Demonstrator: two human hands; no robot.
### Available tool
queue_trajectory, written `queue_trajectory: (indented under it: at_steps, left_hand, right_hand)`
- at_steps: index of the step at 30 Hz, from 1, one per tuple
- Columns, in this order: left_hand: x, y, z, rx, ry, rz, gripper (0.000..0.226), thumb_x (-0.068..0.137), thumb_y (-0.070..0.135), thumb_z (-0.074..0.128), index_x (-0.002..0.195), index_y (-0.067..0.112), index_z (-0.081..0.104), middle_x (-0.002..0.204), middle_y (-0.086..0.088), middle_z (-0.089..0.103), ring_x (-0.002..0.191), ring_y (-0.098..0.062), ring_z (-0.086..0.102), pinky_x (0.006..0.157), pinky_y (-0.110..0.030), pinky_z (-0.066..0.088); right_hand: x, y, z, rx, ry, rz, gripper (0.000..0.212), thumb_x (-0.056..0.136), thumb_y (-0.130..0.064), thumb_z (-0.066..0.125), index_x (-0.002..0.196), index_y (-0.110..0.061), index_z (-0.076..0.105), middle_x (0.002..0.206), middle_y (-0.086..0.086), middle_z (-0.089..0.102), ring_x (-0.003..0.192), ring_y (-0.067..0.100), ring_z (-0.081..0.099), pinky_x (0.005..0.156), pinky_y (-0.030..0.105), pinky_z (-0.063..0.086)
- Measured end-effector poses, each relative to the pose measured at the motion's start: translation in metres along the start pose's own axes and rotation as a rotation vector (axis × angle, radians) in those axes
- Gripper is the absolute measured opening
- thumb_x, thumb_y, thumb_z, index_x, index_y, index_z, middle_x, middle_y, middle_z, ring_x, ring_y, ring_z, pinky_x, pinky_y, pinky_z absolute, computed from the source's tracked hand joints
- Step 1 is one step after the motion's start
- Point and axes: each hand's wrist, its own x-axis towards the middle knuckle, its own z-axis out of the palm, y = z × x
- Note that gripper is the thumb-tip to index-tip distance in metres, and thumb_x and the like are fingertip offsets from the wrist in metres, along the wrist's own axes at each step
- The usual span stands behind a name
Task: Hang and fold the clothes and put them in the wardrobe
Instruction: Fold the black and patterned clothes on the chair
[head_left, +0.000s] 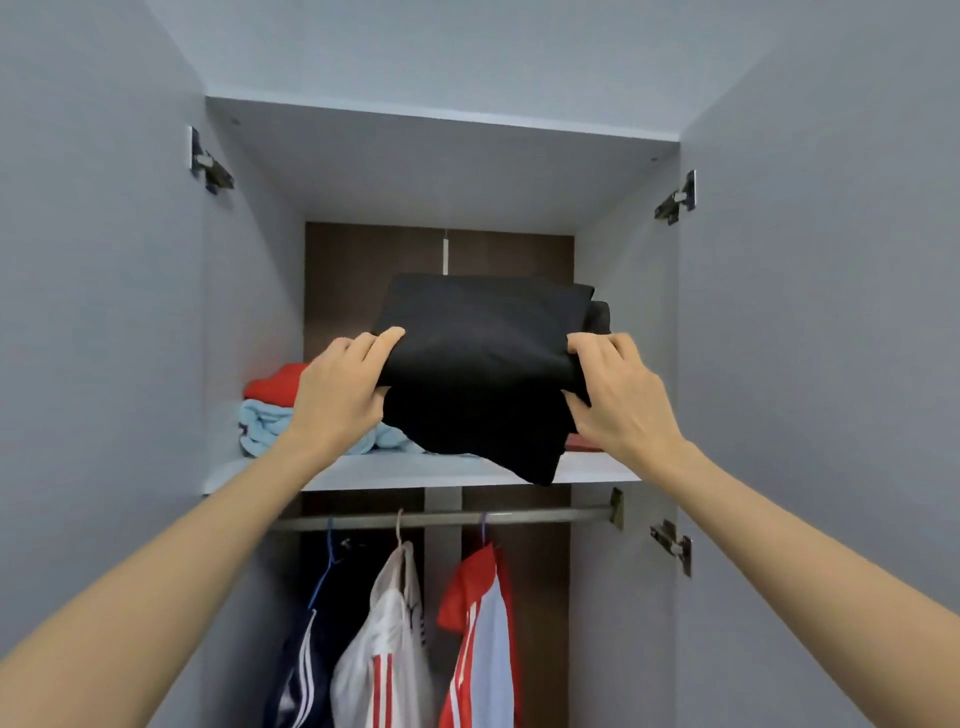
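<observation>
Facing the open wardrobe (249, 291), both doors swung wide. A shelf (415, 470) spans the upper part. The rail (545, 517) below it carries a navy top (306, 649), a white top (384, 649) and a red-and-white top (483, 639). The folded black garment (483, 364) is held over the shelf's front edge, its lower corner drooping past it. The left hand (343, 387) grips its left side and the right hand (623, 395) its right side. At the shelf's left end, a red fold (272, 384) lies on a light-blue fold (265, 428).
</observation>
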Motion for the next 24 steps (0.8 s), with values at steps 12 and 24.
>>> queue_trajectory:
  at_steps: [12,24]
  left_hand:
    - [-0.02,-0.068,0.137,0.071,-0.031,0.172,0.058,0.045,-0.01,0.075,0.101,0.0,0.06,0.099,-0.017,0.058,0.097,-0.038,0.055,0.088,-0.047,0.049]
    - [-0.021,-0.053,0.16,-0.112,-0.762,0.121,0.127,0.057,0.047,0.081,0.148,0.038,-0.006,0.158,-0.01,0.018,0.146,-0.03,0.016,0.117,-0.051,0.016]
  right_hand:
    - [0.0,-0.001,0.171,-0.084,-0.166,-0.074,0.039,0.059,-0.008,0.08,0.086,-0.011,0.052,0.141,0.013,0.051,0.111,0.034,0.056,0.114,0.054,0.027]
    - [-0.008,-0.011,0.189,0.201,-0.56,-0.119,0.046,0.067,-0.02,0.064,0.081,-0.026,0.02,0.062,-0.012,0.035,0.059,0.022,0.043,0.048,0.029,0.019]
